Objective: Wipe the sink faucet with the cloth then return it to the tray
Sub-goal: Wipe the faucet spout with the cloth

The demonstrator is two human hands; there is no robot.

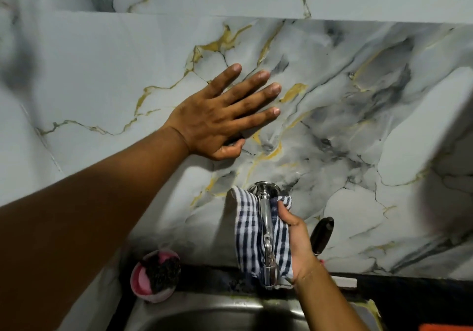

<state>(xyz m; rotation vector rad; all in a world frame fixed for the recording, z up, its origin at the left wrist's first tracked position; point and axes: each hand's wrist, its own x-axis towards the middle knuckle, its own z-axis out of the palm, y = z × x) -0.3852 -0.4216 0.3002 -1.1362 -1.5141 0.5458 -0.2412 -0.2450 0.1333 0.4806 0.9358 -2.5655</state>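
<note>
Sink (204, 315) at 6 o'clock; just above, right hand (298, 243) with fingers grasping cloth (249, 230) wrapped round faucet (266, 218); at 11 o'clock, left hand (217, 118) spread flat on wall (102, 74), fingers released

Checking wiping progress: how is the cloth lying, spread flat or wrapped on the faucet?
Wrapped: the cloth curls around the faucet, held in the right hand grip.
</note>
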